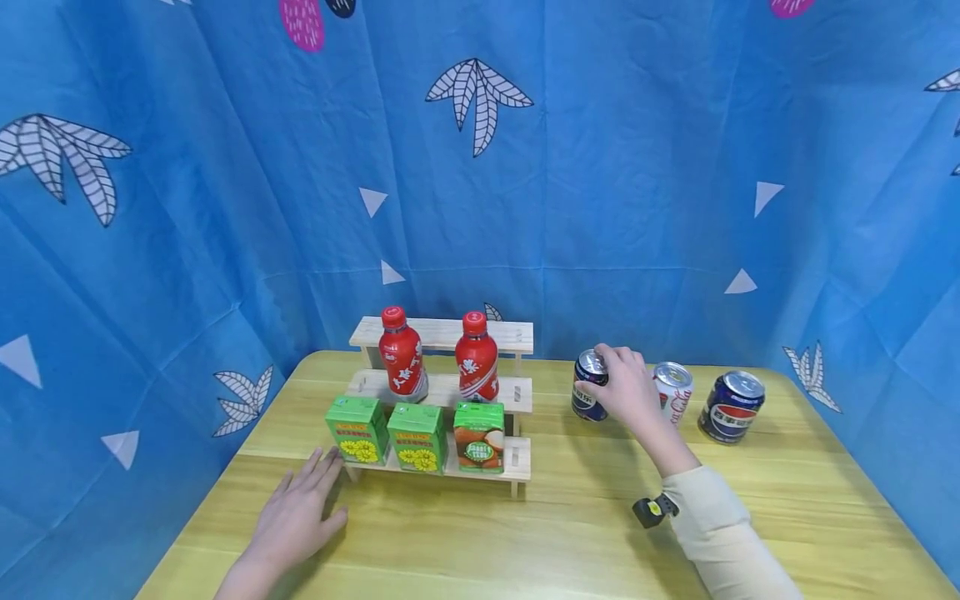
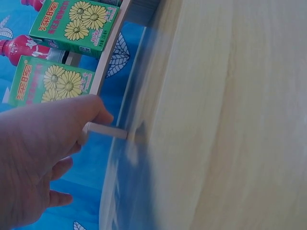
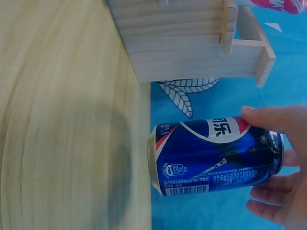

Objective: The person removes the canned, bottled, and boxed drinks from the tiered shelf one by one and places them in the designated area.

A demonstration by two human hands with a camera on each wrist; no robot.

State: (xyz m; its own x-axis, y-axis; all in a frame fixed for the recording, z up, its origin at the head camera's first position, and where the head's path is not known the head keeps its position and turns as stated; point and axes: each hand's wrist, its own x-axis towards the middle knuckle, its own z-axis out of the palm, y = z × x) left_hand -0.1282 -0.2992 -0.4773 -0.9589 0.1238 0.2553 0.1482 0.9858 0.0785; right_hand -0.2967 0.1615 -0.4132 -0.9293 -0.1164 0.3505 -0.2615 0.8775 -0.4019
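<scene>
My right hand (image 1: 628, 390) grips a blue Pepsi can (image 1: 588, 402) near its top, thumb on one side and fingers on the other. In the right wrist view, that upright can (image 3: 216, 158) has its base close to the tabletop. To the left, my left hand (image 1: 296, 510) has its fingers extended, fingertips right at the left end of the wooden rack's lowest shelf (image 1: 517, 457). Two green drink cartons with yellow flowers (image 1: 358, 427) (image 1: 417, 437) and a green-and-brown carton (image 1: 480, 437) stand on that shelf. Two red bottles (image 1: 403, 358) (image 1: 477, 360) occupy the middle shelf.
Right of the gripped can stand a white-and-red Coca-Cola can (image 1: 673, 385), partly behind my right hand, and another blue Pepsi can (image 1: 731, 407). The rack's top shelf (image 1: 442, 330) rises behind the bottles. A blue patterned curtain (image 1: 630, 208) surrounds the wooden table (image 1: 480, 542).
</scene>
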